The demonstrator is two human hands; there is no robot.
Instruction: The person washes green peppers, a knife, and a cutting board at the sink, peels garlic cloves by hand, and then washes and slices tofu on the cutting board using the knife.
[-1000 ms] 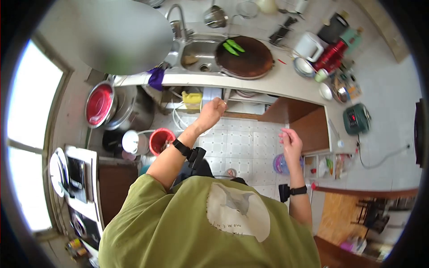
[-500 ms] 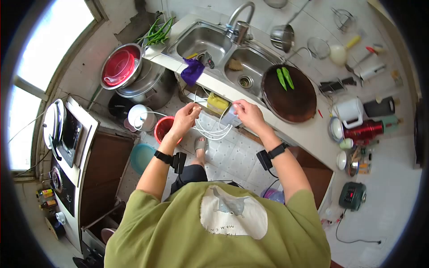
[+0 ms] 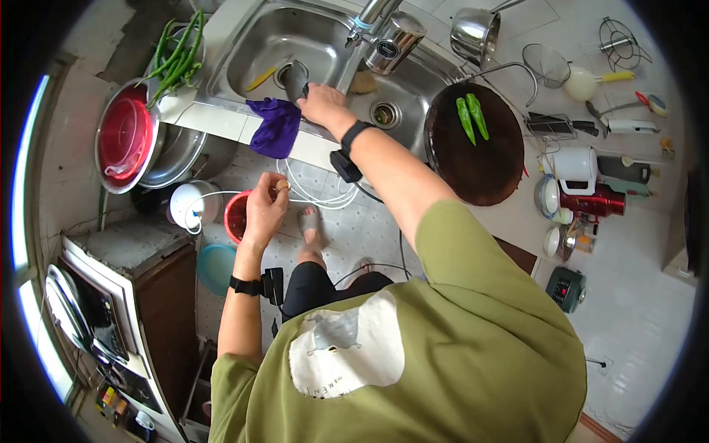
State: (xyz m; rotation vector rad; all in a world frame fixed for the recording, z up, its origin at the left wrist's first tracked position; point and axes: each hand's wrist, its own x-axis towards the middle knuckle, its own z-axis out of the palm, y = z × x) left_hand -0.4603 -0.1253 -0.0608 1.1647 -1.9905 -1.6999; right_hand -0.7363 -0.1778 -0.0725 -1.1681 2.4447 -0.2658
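My right hand (image 3: 325, 105) reaches over the sink divider, fingers closed around the dark handle of a knife (image 3: 296, 78) whose grey blade stands up over the left basin's drain. Beside it, a yellow strip-like item (image 3: 261, 78) lies in the left basin (image 3: 284, 37). A purple cloth (image 3: 275, 130) hangs over the sink's front edge. Below the counter, my left hand (image 3: 264, 210) pinches a small tan piece (image 3: 282, 184), its kind unclear. Under that hand is a red bucket (image 3: 235, 217), partly hidden.
Two green peppers (image 3: 473, 118) lie on a round dark chopping board (image 3: 473, 166) at right. Long green peppers (image 3: 177, 59) stand at left, above a red basin (image 3: 124, 133). A white cable (image 3: 325, 201) loops below the counter. The faucet (image 3: 373, 18) rises behind the sink.
My right hand has moved from below the counter edge up into the sink and onto the knife. My left hand keeps its pinch, slightly lower and further left. The view has shifted.
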